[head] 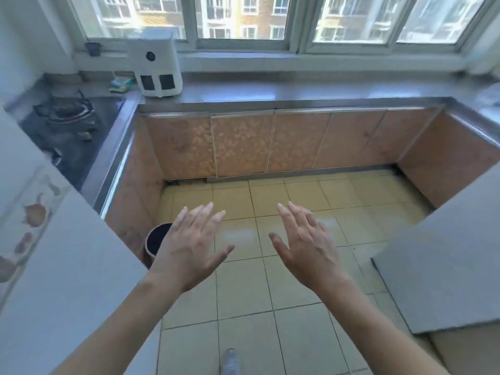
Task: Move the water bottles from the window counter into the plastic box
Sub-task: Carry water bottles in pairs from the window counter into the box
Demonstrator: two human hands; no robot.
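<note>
Left hand point(189, 247) and right hand point(305, 244) spread wide, empty, over glossy tiled floor point(243, 293). Beyond: patterned orange cabinet doors point(240, 144), then smooth grey worktop point(297, 90) under window point(240, 17). No bottles or plastic box in view. Best to locate both before reaching.

The grey counter point(297, 90) under the window carries a white appliance point(155, 63) at its left end, beside small packets point(121, 85).
</note>
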